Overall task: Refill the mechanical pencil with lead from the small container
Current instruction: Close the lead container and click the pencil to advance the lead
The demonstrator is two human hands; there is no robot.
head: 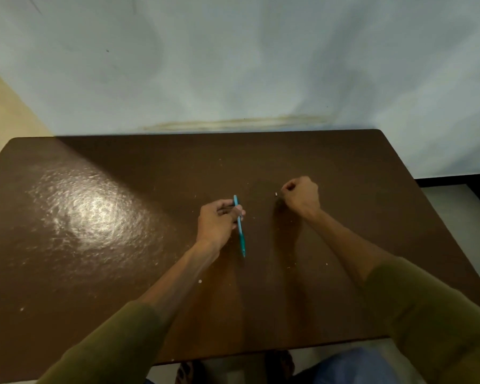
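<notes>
A teal mechanical pencil (239, 225) is pinched between the fingers of my left hand (216, 221) just above the brown table (94, 245). Its tip points toward me and its back end points away. To the right, my right hand (301, 196) rests on the table with its fingers curled shut. A small dark thing (279, 201), seemingly the lead container, sticks out at its fingertips and is mostly hidden by them. A tiny white piece (276, 194) lies on the table right beside those fingertips.
The table top carries small pale specks (200, 281) and a bright glare patch on the left. A pale wall stands right behind the far edge. My knees and feet show below the near edge.
</notes>
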